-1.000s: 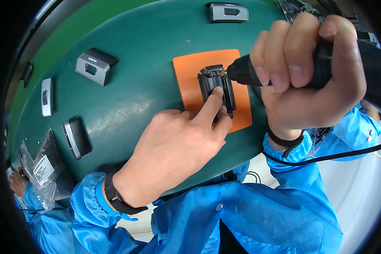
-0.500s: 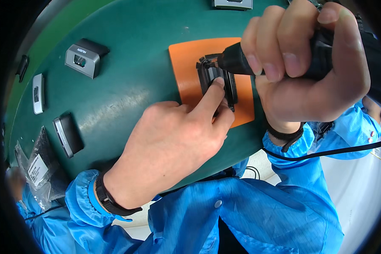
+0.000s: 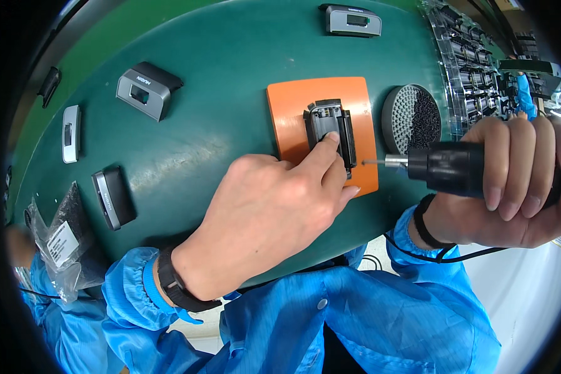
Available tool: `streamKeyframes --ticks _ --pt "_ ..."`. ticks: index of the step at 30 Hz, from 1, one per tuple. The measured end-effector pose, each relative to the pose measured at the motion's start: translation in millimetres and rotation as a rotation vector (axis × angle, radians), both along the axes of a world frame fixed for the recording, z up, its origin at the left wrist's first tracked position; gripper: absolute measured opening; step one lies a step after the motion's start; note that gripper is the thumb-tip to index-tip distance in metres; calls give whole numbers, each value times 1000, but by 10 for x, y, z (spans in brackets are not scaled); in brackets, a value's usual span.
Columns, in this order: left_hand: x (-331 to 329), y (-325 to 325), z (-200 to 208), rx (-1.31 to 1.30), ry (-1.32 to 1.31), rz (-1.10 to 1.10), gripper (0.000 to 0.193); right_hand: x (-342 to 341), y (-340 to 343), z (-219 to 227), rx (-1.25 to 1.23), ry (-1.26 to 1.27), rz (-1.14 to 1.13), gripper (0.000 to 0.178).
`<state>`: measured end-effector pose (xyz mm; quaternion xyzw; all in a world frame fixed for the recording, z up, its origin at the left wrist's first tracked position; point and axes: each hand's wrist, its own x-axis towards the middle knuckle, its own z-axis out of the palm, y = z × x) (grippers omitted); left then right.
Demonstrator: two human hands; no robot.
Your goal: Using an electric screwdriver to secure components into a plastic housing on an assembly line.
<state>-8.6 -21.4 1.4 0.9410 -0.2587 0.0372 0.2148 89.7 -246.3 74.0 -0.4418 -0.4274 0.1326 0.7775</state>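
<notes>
On the orange mat (image 3: 288, 118) lies an open black housing (image 3: 321, 118) with a grey inner tray. My left hand (image 3: 274, 193) steadies this housing: the index fingertip presses down inside it, and the other fingers curl at its near end. My right hand (image 3: 517, 181) is wrapped around a black electric screwdriver (image 3: 445, 167). The driver's thin metal bit points left and hangs over the mat's right edge, apart from the housing. Whether a screw sits on the bit is too small to tell.
A round grey screw tray (image 3: 397, 118), partly filled with dark screws, sits right of the mat. Clear plastic trays (image 3: 449, 68) of black parts stand far right. Several finished-looking grey-and-black units, one an angular unit (image 3: 148, 89), dot the table. A plastic bag (image 3: 65, 249) lies at left.
My right hand has drawn the screwdriver back from the housing's far end, toward the right and nearer to me. The left hand keeps its finger on the housing. The view has shifted.
</notes>
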Motion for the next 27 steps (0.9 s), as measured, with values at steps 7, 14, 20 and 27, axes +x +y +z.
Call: streamKeyframes --ticks 7,14,20,27 --pt "36 -35 10 -32 -28 28 29 68 16 -221 22 20 210 44" --pt "48 -30 -8 -51 -53 15 24 96 -46 -206 -5 1 225 44" --pt "31 -36 -15 -63 -63 23 25 20 -24 -196 34 53 190 43" --pt "32 -30 7 -79 -51 17 22 2 -2 -191 49 9 204 46"
